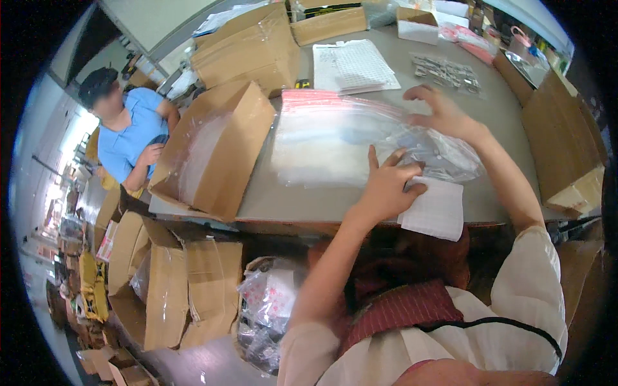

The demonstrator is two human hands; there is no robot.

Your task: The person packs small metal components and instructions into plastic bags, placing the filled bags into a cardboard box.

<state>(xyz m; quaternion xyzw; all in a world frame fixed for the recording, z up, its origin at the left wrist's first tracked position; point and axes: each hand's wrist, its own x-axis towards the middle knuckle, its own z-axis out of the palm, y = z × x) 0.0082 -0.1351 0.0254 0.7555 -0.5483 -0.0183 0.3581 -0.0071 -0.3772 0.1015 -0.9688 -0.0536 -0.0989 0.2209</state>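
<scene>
The left hand (389, 190) has its fingers spread, tips down at the near edge of a crumpled clear plastic bag (444, 154); its thumb lies over the top of a small white rectangular paper sheet (432, 212). Whether any finger pinches the plastic cannot be told. The right hand (444, 114) is slightly blurred, its fingers curved and its thumb parted from the forefinger, with nothing visible between them. It is over the far side of the crumpled bag, which lies on a grey tabletop (502, 186) between the two hands.

Just left of the bag, partly beneath it, is a broad layer of flat, see-through plastic bags with pinkish-red top edges (322, 145). The paper sheet overhangs the table's near edge.

Beyond the hands lie white printed sheets (354, 64) and, farther right, clear packets of small metallic pieces (447, 72). An open brown cardboard box (248, 154) with clear plastic inside stands at the left; another brown cardboard box (560, 138) stands at the right. Past the left box is another person in a light blue shirt (132, 128).
</scene>
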